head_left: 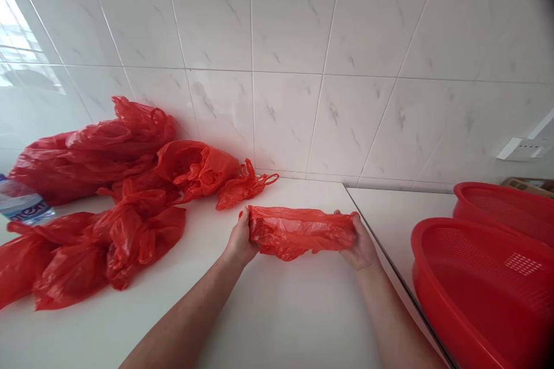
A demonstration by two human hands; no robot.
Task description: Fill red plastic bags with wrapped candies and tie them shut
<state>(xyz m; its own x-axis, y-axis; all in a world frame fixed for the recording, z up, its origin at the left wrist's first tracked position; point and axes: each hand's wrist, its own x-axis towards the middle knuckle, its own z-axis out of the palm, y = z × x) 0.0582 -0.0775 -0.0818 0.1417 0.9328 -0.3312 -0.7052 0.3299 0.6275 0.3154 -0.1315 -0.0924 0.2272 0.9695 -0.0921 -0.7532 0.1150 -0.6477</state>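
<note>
A folded red plastic bag (pixel 300 232) is stretched flat between my two hands just above the white counter (pixel 277 311). My left hand (pixel 239 240) pinches its left end, thumb on top. My right hand (pixel 360 245) grips its right end with fingers curled round the edge. Both forearms reach in from the bottom of the view.
A heap of crumpled red plastic bags (pixel 121 196) covers the counter's left side up to the tiled wall. A plastic water bottle (pixel 21 202) lies at the far left. Two red perforated baskets (pixel 489 282) stand at the right, past a seam in the counter.
</note>
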